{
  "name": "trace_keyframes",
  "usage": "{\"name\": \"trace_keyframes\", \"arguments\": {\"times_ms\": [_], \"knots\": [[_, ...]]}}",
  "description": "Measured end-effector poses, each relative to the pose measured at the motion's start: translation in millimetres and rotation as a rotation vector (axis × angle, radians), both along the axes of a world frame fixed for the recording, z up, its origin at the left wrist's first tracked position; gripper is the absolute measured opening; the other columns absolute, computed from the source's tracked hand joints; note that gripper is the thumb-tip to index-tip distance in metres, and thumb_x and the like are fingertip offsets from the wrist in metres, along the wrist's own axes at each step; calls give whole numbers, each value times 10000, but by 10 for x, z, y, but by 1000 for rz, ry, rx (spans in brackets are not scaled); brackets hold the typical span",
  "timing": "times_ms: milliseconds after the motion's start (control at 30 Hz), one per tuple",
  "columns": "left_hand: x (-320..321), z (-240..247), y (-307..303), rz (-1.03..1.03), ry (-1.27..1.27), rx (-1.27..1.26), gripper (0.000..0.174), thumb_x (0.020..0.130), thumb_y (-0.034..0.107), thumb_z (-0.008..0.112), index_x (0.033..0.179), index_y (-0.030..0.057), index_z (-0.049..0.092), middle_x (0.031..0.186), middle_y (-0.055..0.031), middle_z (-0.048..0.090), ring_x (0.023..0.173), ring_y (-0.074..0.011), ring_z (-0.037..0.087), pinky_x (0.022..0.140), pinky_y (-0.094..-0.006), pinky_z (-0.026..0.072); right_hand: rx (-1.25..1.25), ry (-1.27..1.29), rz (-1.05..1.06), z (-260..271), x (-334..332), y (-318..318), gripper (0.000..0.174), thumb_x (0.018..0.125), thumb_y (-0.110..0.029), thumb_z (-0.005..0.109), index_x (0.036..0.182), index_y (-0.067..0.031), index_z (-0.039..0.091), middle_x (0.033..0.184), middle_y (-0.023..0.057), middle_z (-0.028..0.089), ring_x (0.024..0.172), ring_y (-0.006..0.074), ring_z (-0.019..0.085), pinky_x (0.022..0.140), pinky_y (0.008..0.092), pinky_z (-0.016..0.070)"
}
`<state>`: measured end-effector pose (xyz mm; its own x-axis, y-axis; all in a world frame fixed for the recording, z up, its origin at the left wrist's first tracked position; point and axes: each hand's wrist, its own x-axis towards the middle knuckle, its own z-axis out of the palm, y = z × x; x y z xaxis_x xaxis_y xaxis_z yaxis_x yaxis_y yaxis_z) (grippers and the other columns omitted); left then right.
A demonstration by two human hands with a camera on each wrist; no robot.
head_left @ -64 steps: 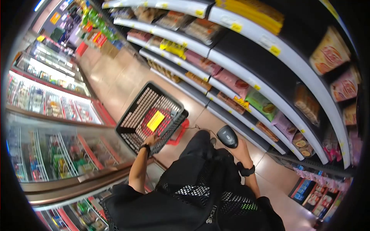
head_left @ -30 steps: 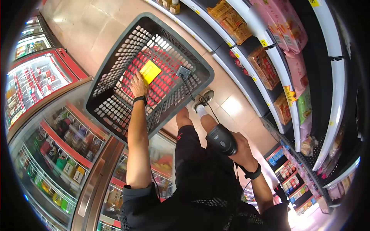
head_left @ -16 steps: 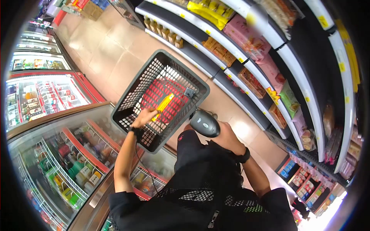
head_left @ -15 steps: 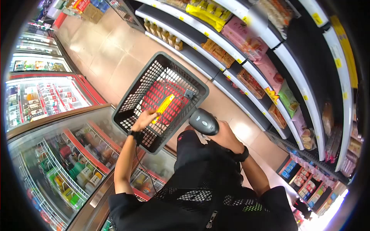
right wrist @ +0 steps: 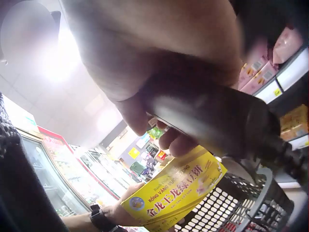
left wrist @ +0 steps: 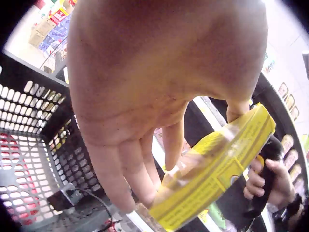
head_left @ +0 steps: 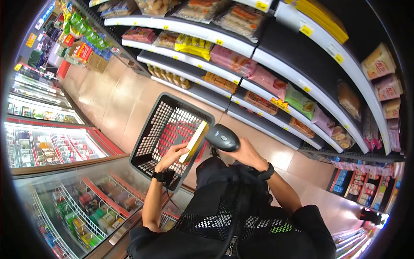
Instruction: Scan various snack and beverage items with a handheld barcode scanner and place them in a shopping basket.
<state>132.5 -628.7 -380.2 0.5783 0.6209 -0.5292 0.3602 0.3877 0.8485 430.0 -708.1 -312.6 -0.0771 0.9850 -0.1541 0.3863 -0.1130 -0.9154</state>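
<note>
My left hand (head_left: 171, 156) pinches a yellow pastry box (head_left: 195, 142), tilted on edge over the right side of a dark slotted shopping basket (head_left: 186, 104). The left wrist view has the thumb on one side of the box (left wrist: 217, 174) and the fingers on the other. Red and dark-green lettering covers its broad face in the right wrist view, where the box (right wrist: 174, 191) overlaps the basket rim. My right hand (head_left: 246, 154) grips a black barcode scanner (head_left: 222, 137), its head close beside the box. The scanner handle is hidden under the palm in the head view.
A small black square device (left wrist: 63, 200) with a cable lies in the basket. Shelves (head_left: 194, 88) of packaged cakes curve along the right. Glass-topped freezers (head_left: 82, 203) line the left. Between them runs a tiled aisle (head_left: 112, 93); red shows through the basket's slotted floor.
My left hand has taken the yellow box from low in the basket, raised it and turned it on edge. The box is now beside the scanner, which stays in my right hand.
</note>
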Motion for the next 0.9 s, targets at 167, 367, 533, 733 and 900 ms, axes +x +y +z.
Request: {"name": "trace_keyframes", "arguments": {"times_ms": [167, 367, 533, 733, 900], "knots": [[252, 172, 88, -157, -267, -207, 680, 837, 453, 641, 1290, -38, 513, 1190, -139, 611, 1085, -188, 582, 951, -324, 449, 28, 161, -161, 222, 455, -402, 293, 760, -115, 764, 986, 29, 643, 863, 90, 698, 773, 90, 588, 735, 288, 494], [702, 311, 13, -8, -516, -419, 680, 835, 408, 540, 1331, -47, 443, 1271, -196, 564, 1127, -248, 583, 973, -368, 452, 4, 134, -304, 409, 1077, -1044, 289, 693, -82, 739, 930, 44, 632, 763, 147, 674, 710, 134, 622, 675, 324, 502], [1199, 966, 278, -74, -661, -324, 789, 849, 570, 399, 1411, 19, 354, 1349, -241, 479, 1152, -430, 524, 992, -536, 387, 12, 131, -353, 438, 1438, -1426, 286, 705, -100, 739, 929, 49, 642, 774, 144, 679, 709, 113, 602, 672, 321, 495], [1831, 2002, 355, -402, -1017, -320, 823, 864, 627, 454, 1414, 25, 343, 1311, -297, 478, 1113, -487, 519, 939, -588, 398, 158, 210, -371, 277, 1744, -1654, 323, 731, -87, 721, 1011, 46, 629, 847, 127, 692, 756, 106, 596, 714, 303, 495], [2067, 2633, 579, -311, -790, -128, 786, 860, 579, 405, 1374, -15, 369, 1206, -378, 505, 983, -492, 581, 833, -550, 475, 170, 205, -353, 94, 1929, -1719, 392, 703, -94, 761, 1041, 52, 628, 939, 118, 692, 839, 132, 609, 785, 309, 495]]}}
